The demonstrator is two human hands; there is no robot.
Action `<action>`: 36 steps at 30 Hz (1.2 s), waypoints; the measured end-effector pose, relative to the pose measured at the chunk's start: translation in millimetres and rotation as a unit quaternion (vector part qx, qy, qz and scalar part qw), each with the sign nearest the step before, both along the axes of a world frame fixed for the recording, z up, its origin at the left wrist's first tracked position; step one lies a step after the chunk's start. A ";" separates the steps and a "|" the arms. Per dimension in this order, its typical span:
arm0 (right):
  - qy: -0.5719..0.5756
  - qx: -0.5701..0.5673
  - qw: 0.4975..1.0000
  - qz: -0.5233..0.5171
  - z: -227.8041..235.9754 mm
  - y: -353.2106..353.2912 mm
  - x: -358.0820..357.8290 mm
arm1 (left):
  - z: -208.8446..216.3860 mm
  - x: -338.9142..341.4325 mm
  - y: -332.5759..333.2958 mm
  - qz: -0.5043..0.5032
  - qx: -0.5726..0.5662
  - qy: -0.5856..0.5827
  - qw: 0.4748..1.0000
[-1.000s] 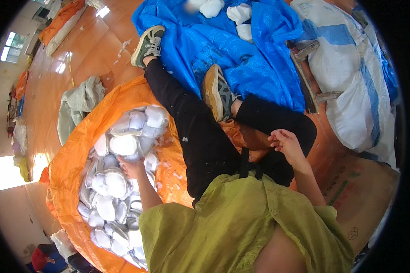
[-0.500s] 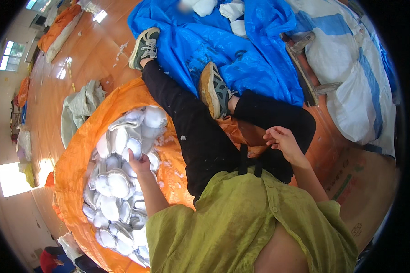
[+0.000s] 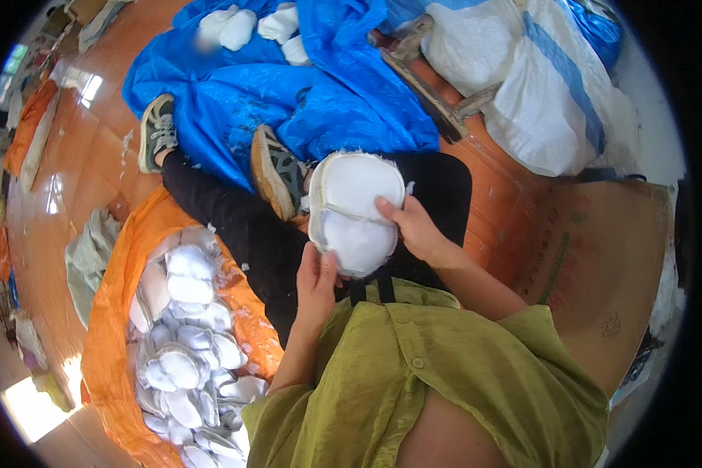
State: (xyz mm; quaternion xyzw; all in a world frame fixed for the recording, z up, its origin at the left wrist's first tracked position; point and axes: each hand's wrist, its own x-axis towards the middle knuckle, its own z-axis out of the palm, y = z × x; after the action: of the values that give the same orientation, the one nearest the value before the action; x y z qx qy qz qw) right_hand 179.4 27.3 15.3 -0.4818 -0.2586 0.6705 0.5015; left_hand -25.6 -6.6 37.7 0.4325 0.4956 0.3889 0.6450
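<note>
In front of my lap I hold a white padded fabric piece (image 3: 357, 187), rounded at both ends with a seam across its middle and fuzzy grey-white edges. My left hand (image 3: 317, 282) is closed on its lower left edge. On the right side, my right hand (image 3: 415, 226) pinches it, thumb on top near the seam. Several similar white padded pieces (image 3: 181, 366) lie heaped in an open orange sack (image 3: 105, 382) at my left. I cannot tell whether the held piece is one pad or a stack.
A blue tarp or bag (image 3: 210, 101) with several white pads (image 3: 238, 30) spreads ahead by my feet. Right of it are a wooden frame (image 3: 425, 93) and a white-and-blue woven sack (image 3: 538, 125). A cardboard box (image 3: 600, 265) stands right, a pale cloth (image 3: 90, 253) lies left.
My left hand has come from the orange sack to my lap, and a white padded piece is now held between both hands. My right hand has closed on it. The view has shifted right.
</note>
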 end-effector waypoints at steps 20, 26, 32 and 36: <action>0.123 0.043 0.988 0.082 13.1 -30.7 47.1 | -19.3 21.3 57.6 0.035 -0.183 -0.174 0.967; 0.010 0.091 0.990 0.109 43.8 -24.9 40.3 | -55.7 5.3 47.8 -0.006 -0.235 -0.372 0.898; -0.016 0.122 0.986 0.109 47.3 -23.5 34.3 | -103.5 -10.1 39.4 -0.085 -0.227 -0.473 0.847; -0.102 0.086 0.982 0.131 50.1 -23.3 37.1 | -108.7 -10.5 37.3 -0.076 -0.238 -0.427 0.869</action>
State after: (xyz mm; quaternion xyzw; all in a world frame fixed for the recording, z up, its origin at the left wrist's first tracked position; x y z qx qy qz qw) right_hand 216.5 4.0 65.4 -0.4650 -0.4257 0.6529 0.4199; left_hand -36.2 30.7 -71.0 0.0935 0.2154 0.3555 0.9047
